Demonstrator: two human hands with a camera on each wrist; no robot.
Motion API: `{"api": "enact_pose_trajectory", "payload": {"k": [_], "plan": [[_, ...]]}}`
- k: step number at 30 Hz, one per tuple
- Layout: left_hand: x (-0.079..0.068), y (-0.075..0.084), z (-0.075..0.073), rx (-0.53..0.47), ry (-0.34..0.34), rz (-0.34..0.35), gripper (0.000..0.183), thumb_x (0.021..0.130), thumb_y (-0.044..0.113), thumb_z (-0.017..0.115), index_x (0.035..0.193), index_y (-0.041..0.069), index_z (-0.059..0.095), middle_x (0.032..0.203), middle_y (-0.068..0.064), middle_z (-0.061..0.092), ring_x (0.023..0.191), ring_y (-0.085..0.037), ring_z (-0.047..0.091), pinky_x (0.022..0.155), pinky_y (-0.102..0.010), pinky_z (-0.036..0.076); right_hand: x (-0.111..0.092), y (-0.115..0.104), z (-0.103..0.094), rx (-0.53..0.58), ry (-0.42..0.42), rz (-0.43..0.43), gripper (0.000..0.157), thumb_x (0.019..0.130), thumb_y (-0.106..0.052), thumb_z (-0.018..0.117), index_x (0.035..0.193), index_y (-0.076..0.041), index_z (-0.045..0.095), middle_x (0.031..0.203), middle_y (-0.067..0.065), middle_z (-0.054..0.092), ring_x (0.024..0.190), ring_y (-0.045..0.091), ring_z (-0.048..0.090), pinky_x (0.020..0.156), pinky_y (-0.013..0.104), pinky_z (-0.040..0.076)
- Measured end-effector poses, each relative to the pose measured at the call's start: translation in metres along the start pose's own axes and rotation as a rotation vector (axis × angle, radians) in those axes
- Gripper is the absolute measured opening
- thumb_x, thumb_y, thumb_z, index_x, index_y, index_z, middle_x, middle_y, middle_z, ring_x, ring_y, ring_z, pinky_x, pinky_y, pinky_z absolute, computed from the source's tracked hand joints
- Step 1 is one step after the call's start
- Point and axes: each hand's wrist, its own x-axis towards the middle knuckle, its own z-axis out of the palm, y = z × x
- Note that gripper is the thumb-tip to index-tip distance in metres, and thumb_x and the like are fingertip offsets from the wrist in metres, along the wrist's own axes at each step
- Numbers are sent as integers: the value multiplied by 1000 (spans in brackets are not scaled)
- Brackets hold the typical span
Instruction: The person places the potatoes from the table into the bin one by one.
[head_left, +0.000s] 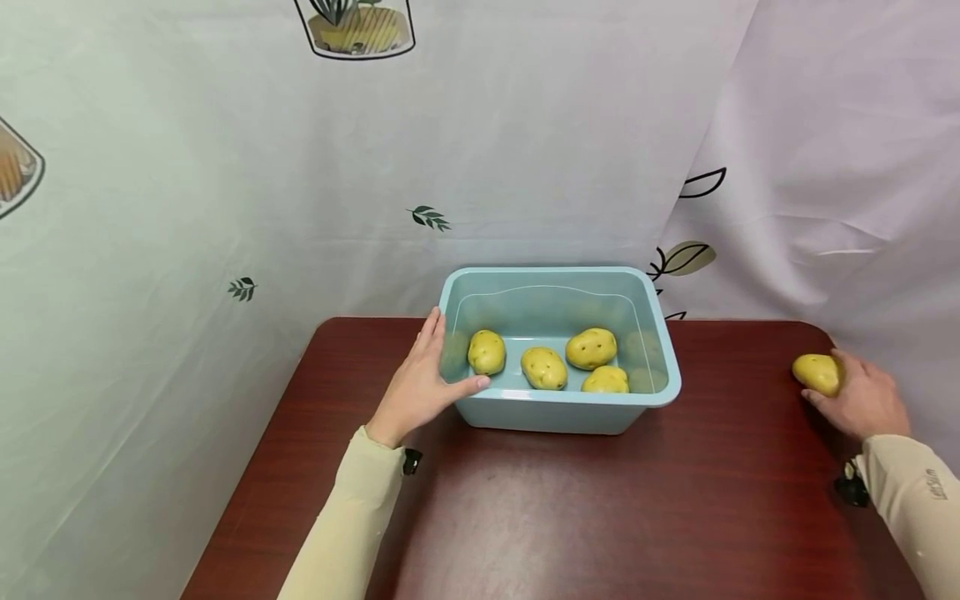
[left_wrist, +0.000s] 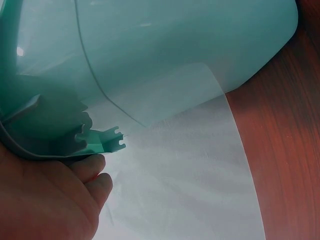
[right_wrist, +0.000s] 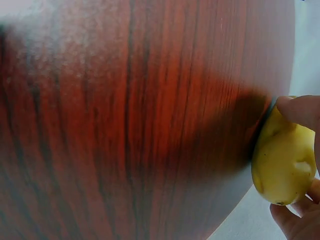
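Observation:
A light-blue plastic bin stands at the table's back, with several yellow potatoes lying on its floor. My left hand holds the bin's near left corner, thumb on the front rim and fingers along the left side. In the left wrist view, fingertips show right under the bin's rim. Far to the right, my right hand grips another potato at the table's right edge. The right wrist view has this potato between the thumb and fingers, close beside the table edge.
The dark red wooden table has rounded back corners. A pale printed cloth hangs behind it and along both sides, close to the bin's back.

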Motion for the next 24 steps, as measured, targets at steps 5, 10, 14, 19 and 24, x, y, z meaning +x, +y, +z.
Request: {"api": "enact_pose_trajectory", "payload": {"k": [5, 10, 14, 19, 24], "plan": [[0, 0, 0, 0, 2, 2, 122, 78, 79, 64, 162, 10, 7, 169, 7, -3, 154, -20, 9, 117, -53, 27, -1, 0, 2, 1, -3, 19, 78, 87, -19, 71, 146, 10, 29, 128, 45, 35, 112, 66, 34, 86, 75, 33], [0, 0, 0, -7, 1, 1, 123, 78, 79, 64, 162, 10, 7, 168, 11, -5, 154, -20, 9, 117, -53, 27, -2, -1, 3, -6, -2, 42, 78, 86, -15, 71, 145, 11, 28, 129, 46, 34, 113, 66, 33, 86, 75, 34], [0, 0, 0, -6, 4, 7, 123, 78, 79, 64, 162, 10, 7, 169, 6, -3, 154, -21, 10, 116, -54, 28, -2, -1, 4, -10, 1, 62, 78, 86, -13, 70, 146, 11, 27, 130, 45, 33, 114, 66, 33, 87, 75, 34], [0, 0, 0, -8, 8, 11, 122, 78, 79, 64, 162, 10, 8, 169, 7, -3, 154, -21, 10, 116, -53, 28, -3, 0, 5, -5, 6, 70, 77, 86, -12, 68, 146, 10, 27, 130, 45, 33, 114, 65, 34, 86, 74, 35], [0, 0, 0, -11, 6, 6, 122, 78, 78, 65, 162, 10, 7, 167, 12, -5, 154, -20, 9, 117, -53, 27, -4, 1, 5, 0, 6, 65, 76, 87, -14, 68, 147, 9, 27, 130, 44, 33, 114, 65, 34, 83, 75, 35]]}}
